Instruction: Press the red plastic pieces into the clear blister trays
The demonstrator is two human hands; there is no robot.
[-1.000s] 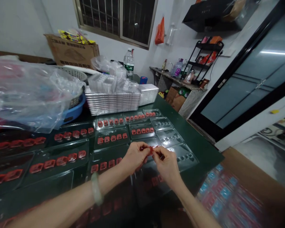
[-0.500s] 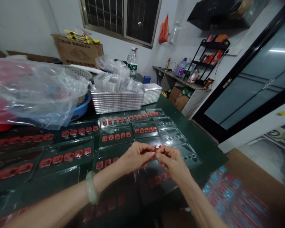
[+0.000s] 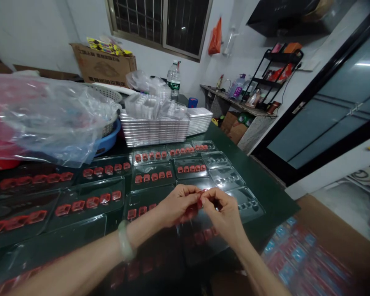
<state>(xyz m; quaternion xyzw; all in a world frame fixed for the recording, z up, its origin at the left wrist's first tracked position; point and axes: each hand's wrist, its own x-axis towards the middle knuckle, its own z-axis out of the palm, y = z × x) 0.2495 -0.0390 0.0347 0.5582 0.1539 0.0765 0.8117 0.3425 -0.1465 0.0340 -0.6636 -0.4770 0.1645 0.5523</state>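
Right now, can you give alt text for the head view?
The left hand and right hand hold a small red piece above a dark green table. Around them lie clear trays, many with red pieces; stacked trays stand behind.

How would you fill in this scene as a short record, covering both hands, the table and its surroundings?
Left hand: pinching a small red piece; pale bracelet on its wrist
Right hand: at the same piece; exact grip unclear
Table: dark green, bearing clear trays, many with rows of red pieces
Behind: stacked trays, plastic bag to their left, bottle, cardboard box
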